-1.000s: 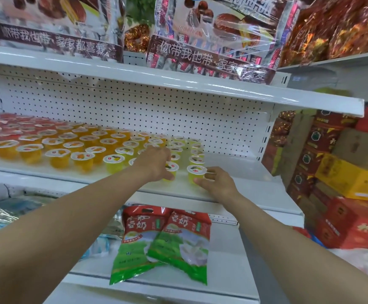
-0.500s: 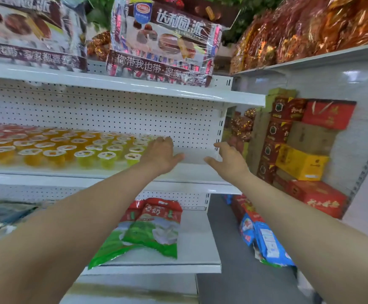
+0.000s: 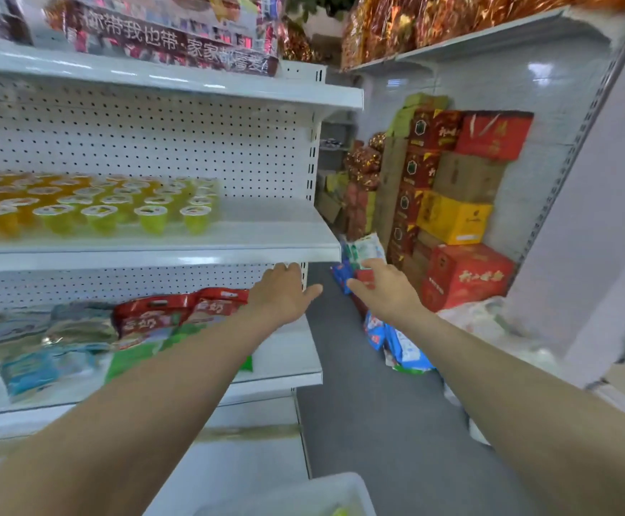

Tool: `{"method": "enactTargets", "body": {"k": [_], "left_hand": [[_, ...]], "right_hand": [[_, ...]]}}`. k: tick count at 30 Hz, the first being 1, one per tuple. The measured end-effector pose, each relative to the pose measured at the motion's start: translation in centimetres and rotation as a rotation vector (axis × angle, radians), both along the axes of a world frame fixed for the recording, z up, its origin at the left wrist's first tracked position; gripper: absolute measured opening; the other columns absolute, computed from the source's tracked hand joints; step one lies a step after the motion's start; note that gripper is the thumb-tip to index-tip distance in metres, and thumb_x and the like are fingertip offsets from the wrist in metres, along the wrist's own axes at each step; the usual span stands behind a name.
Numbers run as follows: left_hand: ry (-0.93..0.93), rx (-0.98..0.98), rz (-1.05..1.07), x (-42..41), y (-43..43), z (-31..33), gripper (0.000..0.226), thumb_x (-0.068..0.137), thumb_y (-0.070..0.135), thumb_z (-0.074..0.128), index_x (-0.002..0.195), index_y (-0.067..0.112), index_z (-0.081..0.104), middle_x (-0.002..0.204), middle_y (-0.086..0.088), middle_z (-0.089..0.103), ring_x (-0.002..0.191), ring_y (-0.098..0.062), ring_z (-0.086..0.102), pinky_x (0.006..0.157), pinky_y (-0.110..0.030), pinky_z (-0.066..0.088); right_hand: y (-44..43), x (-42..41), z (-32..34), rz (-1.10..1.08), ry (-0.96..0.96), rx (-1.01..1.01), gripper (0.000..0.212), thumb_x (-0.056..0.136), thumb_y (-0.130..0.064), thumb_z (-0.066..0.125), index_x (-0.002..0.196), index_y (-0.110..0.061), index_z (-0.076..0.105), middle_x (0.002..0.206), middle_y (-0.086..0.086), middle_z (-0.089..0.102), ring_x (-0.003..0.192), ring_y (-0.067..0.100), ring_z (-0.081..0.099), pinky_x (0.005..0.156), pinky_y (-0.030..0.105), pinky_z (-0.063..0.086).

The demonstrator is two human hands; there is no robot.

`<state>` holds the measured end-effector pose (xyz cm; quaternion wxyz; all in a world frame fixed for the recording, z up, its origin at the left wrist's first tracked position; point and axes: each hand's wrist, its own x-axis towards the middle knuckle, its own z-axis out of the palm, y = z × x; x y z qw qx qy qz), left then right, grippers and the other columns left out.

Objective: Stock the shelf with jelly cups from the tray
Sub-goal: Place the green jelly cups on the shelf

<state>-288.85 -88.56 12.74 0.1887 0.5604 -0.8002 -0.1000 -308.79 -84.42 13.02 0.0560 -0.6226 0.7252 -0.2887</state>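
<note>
My left hand [image 3: 282,295] and right hand [image 3: 388,291] reach forward under the shelf [image 3: 266,240], fingers loose, holding nothing. The tray [image 3: 346,486] is cut off below; the jelly cups [image 3: 151,217] look blurred.

Head camera looks forward and down (from close) at the shelf [image 3: 266,232].

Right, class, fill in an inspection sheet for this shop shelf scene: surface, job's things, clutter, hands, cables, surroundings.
Surface: white shelf, bare at its right end.
Job's things: jelly cups in rows on the shelf's left part; white tray at the bottom edge, contents barely visible.
Clutter: snack bags on the lower shelf; blue packets on the floor.
Hands: left hand and right hand both open, empty, near the shelf's right corner.
Cables: nothing seen.
Surroundings: stacked cartons at the aisle's end.
</note>
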Motion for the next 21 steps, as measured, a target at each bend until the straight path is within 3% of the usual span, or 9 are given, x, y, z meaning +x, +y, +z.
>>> {"method": "enactTargets", "body": {"k": [6,14,21], "left_hand": [[-0.065,0.134,-0.05,-1.9,0.9,-8.1,0.058,0.094,0.058,0.046,0.126,0.009,0.052,0.129,-0.015,0.052,0.119,-0.034,0.049,0.097,-0.045,0.045],[-0.123,0.376,-0.102,-2.6,1.3,-20.5,0.056,0.095,0.054,0.047,0.126,0.007,0.051,0.126,-0.018,0.052,0.119,-0.038,0.05,0.098,-0.047,0.044],[-0.218,0.631,-0.124,-1.9,2.4,-33.0,0.057,0.095,0.056,0.045,0.129,0.01,0.05,0.128,-0.014,0.052,0.121,-0.034,0.049,0.099,-0.046,0.043]], "right_hand": [[1.8,-1.8,-8.4,-0.085,-0.076,0.171,0.053,0.088,-0.048,0.063,0.13,-0.017,0.054,0.123,0.016,0.059,0.117,0.032,0.055,0.088,0.034,0.042],[4.3,-1.8,-21.2,-0.145,-0.142,0.466,0.052,0.094,-0.039,0.059,0.138,-0.015,0.045,0.137,0.01,0.055,0.132,0.028,0.044,0.103,0.033,0.036],[7.8,-0.1,-33.4,-0.208,-0.298,0.765,0.054,0.093,-0.038,0.061,0.136,-0.01,0.046,0.124,0.019,0.059,0.124,0.032,0.051,0.101,0.032,0.035]]}}
